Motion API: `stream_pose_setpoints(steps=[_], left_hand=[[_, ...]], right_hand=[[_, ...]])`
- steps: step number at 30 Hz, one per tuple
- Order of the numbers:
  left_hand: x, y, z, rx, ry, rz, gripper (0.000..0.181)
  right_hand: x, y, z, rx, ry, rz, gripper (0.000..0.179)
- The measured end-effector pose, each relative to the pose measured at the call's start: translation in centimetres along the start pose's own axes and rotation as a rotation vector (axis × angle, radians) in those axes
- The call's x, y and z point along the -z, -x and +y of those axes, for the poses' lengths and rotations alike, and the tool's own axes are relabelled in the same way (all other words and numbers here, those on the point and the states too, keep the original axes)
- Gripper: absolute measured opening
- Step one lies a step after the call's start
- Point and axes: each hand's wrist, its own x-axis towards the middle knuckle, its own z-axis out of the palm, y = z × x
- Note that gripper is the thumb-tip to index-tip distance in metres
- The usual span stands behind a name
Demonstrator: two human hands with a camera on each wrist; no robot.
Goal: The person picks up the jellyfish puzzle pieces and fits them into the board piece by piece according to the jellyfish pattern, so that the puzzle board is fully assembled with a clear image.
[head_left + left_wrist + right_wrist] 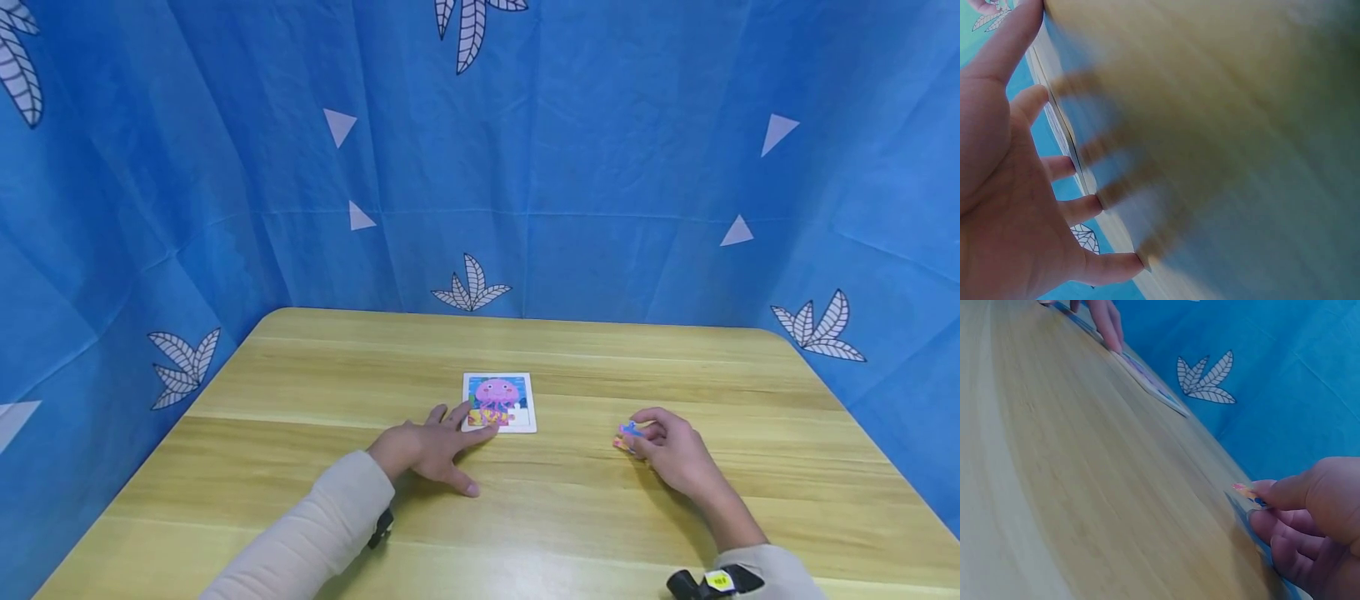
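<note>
A small square jigsaw puzzle [498,392] with a pink jellyfish picture lies in a white frame near the table's middle. A pale gap shows at its lower right. My left hand [438,450] is spread, with fingertips on the puzzle's lower left edge; in the left wrist view its straight fingers [1085,209] touch down on the edge. To the right of the puzzle, my right hand [675,450] pinches a puzzle piece [628,430] coloured blue, pink and yellow. The right wrist view shows the piece [1247,490] between thumb and forefinger, just above the table.
The wooden table [360,350] has rounded far corners. A blue curtain [600,150] with white leaves and triangles hangs behind it and at both sides. A dark strap [716,581] sits on the right sleeve.
</note>
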Motion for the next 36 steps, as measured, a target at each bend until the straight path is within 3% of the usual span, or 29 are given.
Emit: stream_pose_setpoints(steps=[11,16,26,36], left_hand=[[-0.3,-0.1,-0.1,-0.004,-0.011,0.002,0.086],[-0.3,-0.1,-0.2,-0.005,-0.010,0.004,0.086],[-0.3,-0.2,-0.3,-0.009,-0.008,0.001,0.086],[-0.2,-0.1,-0.2,-0.012,-0.009,0.003,0.086]], right_hand=[[-1.5,-0.4,-1.3,0.041,-0.075,-0.060,0.037],[-2.4,-0.7,-2.0,0.022,-0.116,-0.088,0.034],[-4.4,-1.8,-3.1,-0.002,-0.152,-0.085,0.018],[-6.2,-3.3,-4.8,0.035,-0.164,-0.108,0.017]])
